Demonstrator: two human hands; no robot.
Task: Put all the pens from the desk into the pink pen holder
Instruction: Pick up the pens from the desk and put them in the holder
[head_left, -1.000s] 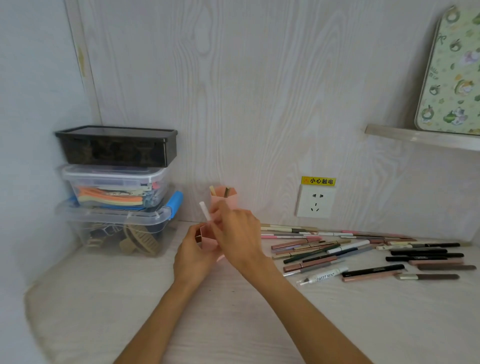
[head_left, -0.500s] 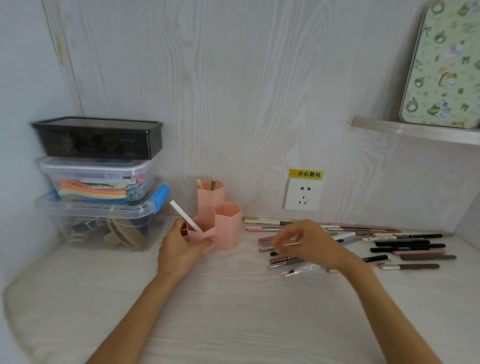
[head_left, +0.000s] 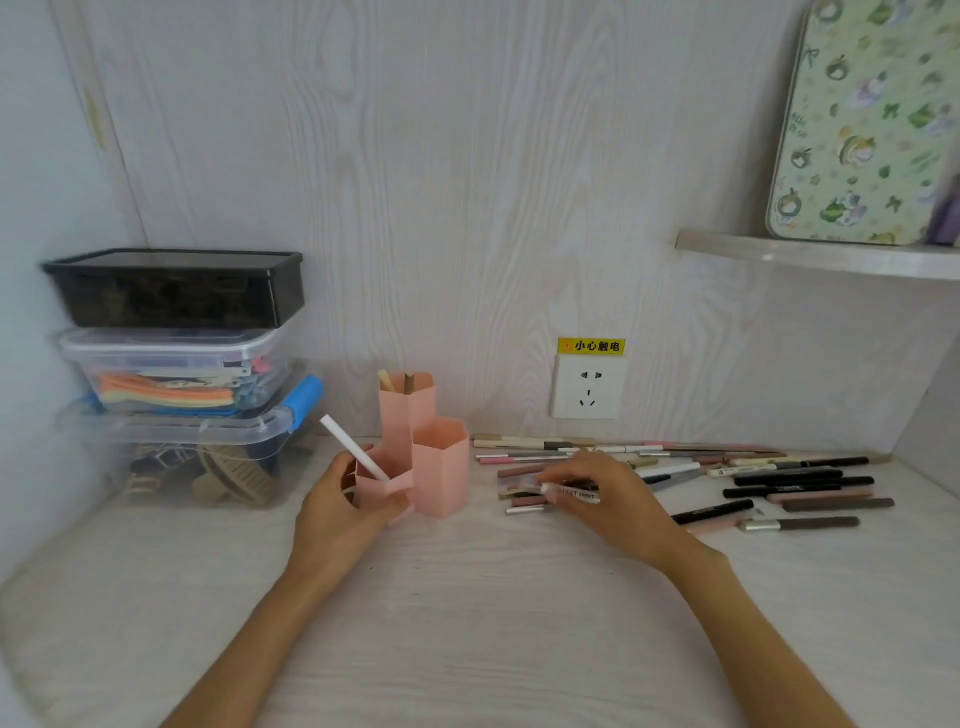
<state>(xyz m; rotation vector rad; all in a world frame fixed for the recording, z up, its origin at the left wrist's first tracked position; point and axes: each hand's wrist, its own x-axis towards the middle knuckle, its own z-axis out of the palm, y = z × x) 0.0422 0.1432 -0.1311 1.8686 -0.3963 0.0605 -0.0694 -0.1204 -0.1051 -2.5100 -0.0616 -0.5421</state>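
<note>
Head view looks down on a pale worktop (head_left: 467, 623) where the left hand (head_left: 337, 519) has its fingers curled round the lowest cell of the pink pen holder (head_left: 441, 473), in which a white pen (head_left: 353, 454) leans to the left, while two more pen tips show in the tall rear cell. To the right, the right hand (head_left: 608, 499) pinches a white lettered pen (head_left: 571, 491) at the near edge of the scattered pens (head_left: 779, 483), which lie on the worktop below a wall socket (head_left: 587, 387). Stacked plastic boxes (head_left: 176, 374) stand in the left corner.
</note>
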